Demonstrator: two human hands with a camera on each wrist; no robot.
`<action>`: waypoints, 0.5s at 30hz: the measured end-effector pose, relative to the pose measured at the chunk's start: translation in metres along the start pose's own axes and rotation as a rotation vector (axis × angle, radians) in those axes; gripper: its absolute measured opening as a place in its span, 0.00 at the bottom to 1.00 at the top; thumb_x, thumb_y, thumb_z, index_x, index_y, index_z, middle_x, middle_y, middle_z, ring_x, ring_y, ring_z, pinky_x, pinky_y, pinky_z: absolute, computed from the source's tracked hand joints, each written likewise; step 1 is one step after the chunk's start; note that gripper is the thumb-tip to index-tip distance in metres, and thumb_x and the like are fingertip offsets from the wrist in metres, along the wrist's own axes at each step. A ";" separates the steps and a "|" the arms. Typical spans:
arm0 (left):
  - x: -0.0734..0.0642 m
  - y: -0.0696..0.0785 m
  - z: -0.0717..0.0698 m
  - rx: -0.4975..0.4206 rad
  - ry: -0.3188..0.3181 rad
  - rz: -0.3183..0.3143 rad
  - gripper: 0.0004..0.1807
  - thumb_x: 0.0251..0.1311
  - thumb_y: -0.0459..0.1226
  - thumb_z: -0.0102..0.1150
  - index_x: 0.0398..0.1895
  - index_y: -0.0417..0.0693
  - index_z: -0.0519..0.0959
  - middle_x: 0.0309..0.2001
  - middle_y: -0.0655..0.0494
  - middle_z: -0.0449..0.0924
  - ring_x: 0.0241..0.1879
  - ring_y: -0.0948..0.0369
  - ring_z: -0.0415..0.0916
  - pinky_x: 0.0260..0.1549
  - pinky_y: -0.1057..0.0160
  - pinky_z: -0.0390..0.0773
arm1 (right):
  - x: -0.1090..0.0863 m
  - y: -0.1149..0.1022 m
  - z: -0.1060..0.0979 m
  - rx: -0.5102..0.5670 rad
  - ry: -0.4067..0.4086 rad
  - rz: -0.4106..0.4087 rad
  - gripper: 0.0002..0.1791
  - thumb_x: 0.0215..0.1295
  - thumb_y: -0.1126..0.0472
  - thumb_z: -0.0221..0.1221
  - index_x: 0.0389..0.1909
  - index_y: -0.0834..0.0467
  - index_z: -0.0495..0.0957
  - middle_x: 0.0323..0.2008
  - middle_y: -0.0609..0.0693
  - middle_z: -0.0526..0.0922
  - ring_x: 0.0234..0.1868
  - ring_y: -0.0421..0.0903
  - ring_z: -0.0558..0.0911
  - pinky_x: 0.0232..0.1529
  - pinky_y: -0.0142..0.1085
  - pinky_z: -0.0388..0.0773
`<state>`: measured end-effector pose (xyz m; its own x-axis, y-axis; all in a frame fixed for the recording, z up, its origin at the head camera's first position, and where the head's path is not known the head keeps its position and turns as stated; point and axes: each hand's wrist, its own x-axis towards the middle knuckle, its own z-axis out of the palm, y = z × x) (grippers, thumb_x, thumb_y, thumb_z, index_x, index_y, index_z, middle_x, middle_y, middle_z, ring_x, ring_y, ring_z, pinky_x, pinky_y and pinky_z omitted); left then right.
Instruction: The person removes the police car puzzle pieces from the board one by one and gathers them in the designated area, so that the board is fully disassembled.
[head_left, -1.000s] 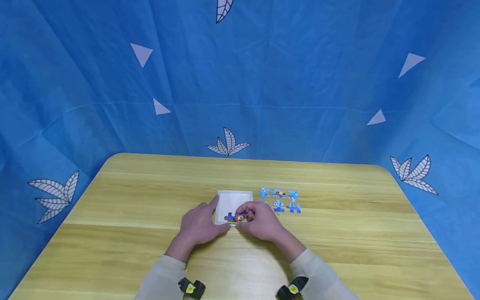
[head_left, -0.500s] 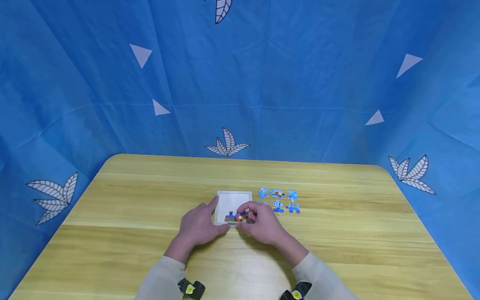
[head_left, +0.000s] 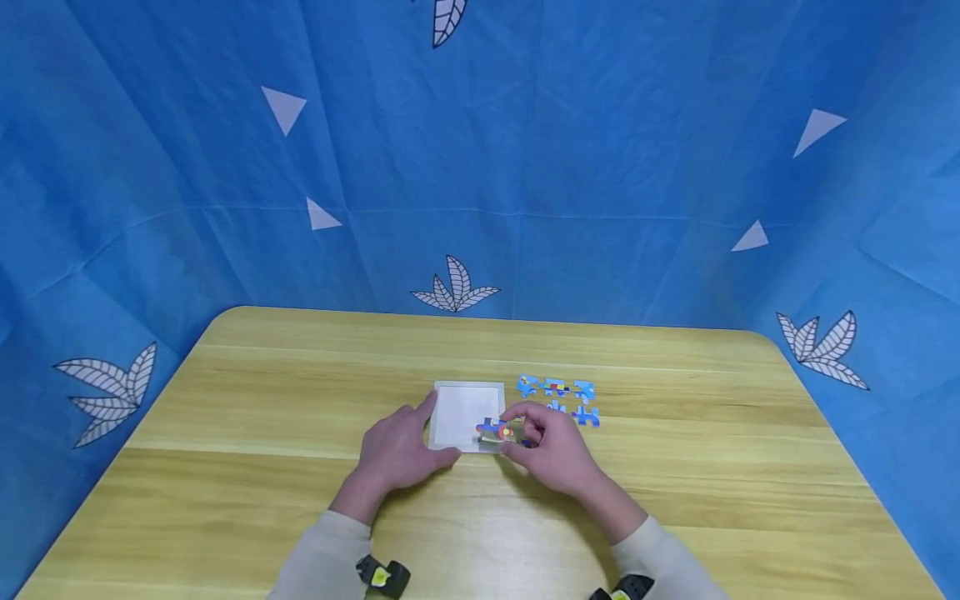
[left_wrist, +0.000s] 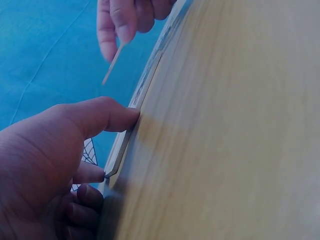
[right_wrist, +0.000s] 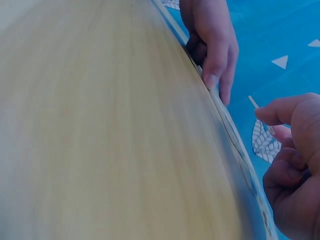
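A small white square puzzle tray (head_left: 459, 408) lies on the wooden table. My left hand (head_left: 397, 450) holds its near left corner, thumb at the front edge and index finger along the left side. In the left wrist view that thumb (left_wrist: 120, 119) presses the tray's edge. My right hand (head_left: 558, 454) pinches a jigsaw piece (head_left: 492, 430) between thumb and index finger, over the tray's near right corner. The piece is mostly blue with a red and yellow part. Seen edge-on in the left wrist view, the piece (left_wrist: 112, 66) is raised and tilted.
Several blue jigsaw pieces (head_left: 584, 390) lie in two rows to the right of the tray; my right hand hides some of the nearer row. The wooden table (head_left: 300, 383) reaches back to a blue patterned cloth (head_left: 615, 167). Black straps sit on both wrists.
My right hand has moved right with the jigsaw piece, from the tray's front middle to its near right corner. It now covers more loose pieces. The left hand stays on the tray.
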<state>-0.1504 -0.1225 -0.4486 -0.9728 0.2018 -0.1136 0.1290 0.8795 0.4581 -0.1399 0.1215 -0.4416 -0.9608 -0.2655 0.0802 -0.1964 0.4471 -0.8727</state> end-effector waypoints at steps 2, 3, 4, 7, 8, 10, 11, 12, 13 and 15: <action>0.000 0.000 0.000 0.000 0.003 -0.005 0.54 0.49 0.60 0.68 0.76 0.45 0.62 0.53 0.42 0.78 0.44 0.51 0.77 0.40 0.50 0.75 | -0.002 0.003 -0.006 0.003 0.003 0.006 0.16 0.54 0.68 0.72 0.44 0.55 0.83 0.18 0.41 0.57 0.20 0.37 0.59 0.34 0.36 0.69; 0.000 0.001 0.000 -0.003 0.003 -0.007 0.54 0.49 0.60 0.68 0.76 0.44 0.62 0.54 0.42 0.78 0.45 0.50 0.77 0.40 0.50 0.75 | -0.004 0.005 -0.009 0.001 0.004 0.013 0.16 0.54 0.68 0.72 0.44 0.55 0.83 0.18 0.41 0.57 0.20 0.37 0.59 0.34 0.36 0.68; 0.000 0.001 0.000 -0.005 0.003 -0.009 0.54 0.49 0.60 0.68 0.76 0.44 0.62 0.54 0.42 0.78 0.45 0.50 0.77 0.41 0.50 0.75 | -0.005 0.007 -0.012 0.003 0.004 0.018 0.16 0.55 0.68 0.72 0.44 0.55 0.83 0.17 0.41 0.57 0.20 0.38 0.59 0.34 0.36 0.68; 0.000 0.002 -0.001 -0.010 0.002 -0.012 0.54 0.50 0.60 0.69 0.76 0.44 0.62 0.54 0.42 0.78 0.45 0.51 0.76 0.41 0.50 0.75 | -0.009 0.013 -0.020 -0.008 0.008 0.030 0.16 0.56 0.67 0.72 0.45 0.55 0.83 0.17 0.42 0.57 0.19 0.38 0.59 0.34 0.36 0.68; 0.000 0.002 -0.001 -0.013 0.003 -0.012 0.53 0.50 0.59 0.69 0.76 0.44 0.62 0.54 0.42 0.78 0.45 0.51 0.76 0.41 0.49 0.75 | -0.010 0.014 -0.023 -0.010 0.009 0.033 0.16 0.56 0.66 0.72 0.45 0.55 0.84 0.17 0.42 0.57 0.19 0.38 0.59 0.34 0.36 0.68; -0.001 0.003 -0.001 -0.020 0.002 -0.015 0.53 0.50 0.59 0.69 0.76 0.44 0.62 0.55 0.42 0.78 0.45 0.51 0.76 0.42 0.49 0.75 | -0.013 0.016 -0.028 -0.008 0.011 0.035 0.16 0.55 0.66 0.73 0.45 0.55 0.84 0.17 0.42 0.57 0.19 0.38 0.59 0.34 0.37 0.68; -0.001 0.003 -0.001 -0.023 0.001 -0.016 0.53 0.50 0.59 0.69 0.76 0.44 0.62 0.54 0.42 0.78 0.44 0.51 0.76 0.42 0.49 0.75 | -0.014 0.017 -0.031 -0.010 0.012 0.036 0.16 0.55 0.65 0.73 0.45 0.56 0.84 0.17 0.42 0.58 0.19 0.38 0.59 0.34 0.37 0.68; -0.001 0.003 -0.001 -0.025 0.000 -0.018 0.53 0.50 0.59 0.69 0.76 0.44 0.62 0.55 0.43 0.78 0.44 0.52 0.76 0.42 0.50 0.75 | -0.015 0.018 -0.034 -0.009 0.012 0.037 0.16 0.55 0.65 0.73 0.45 0.56 0.84 0.17 0.42 0.58 0.19 0.38 0.59 0.34 0.37 0.68; -0.001 0.003 -0.001 -0.026 -0.001 -0.020 0.53 0.50 0.59 0.69 0.76 0.44 0.61 0.55 0.43 0.78 0.44 0.52 0.75 0.42 0.50 0.75 | -0.017 0.019 -0.037 -0.006 0.010 0.041 0.16 0.55 0.65 0.73 0.46 0.57 0.83 0.17 0.42 0.58 0.19 0.38 0.59 0.33 0.36 0.67; -0.002 0.003 -0.001 -0.024 -0.004 -0.022 0.54 0.50 0.59 0.69 0.76 0.44 0.61 0.54 0.43 0.78 0.42 0.53 0.75 0.41 0.51 0.74 | -0.019 0.022 -0.042 -0.007 0.007 0.048 0.17 0.55 0.65 0.73 0.46 0.58 0.83 0.17 0.43 0.58 0.19 0.38 0.59 0.33 0.36 0.66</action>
<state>-0.1486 -0.1207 -0.4460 -0.9745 0.1842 -0.1278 0.1025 0.8730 0.4769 -0.1341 0.1722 -0.4421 -0.9705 -0.2375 0.0417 -0.1512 0.4650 -0.8723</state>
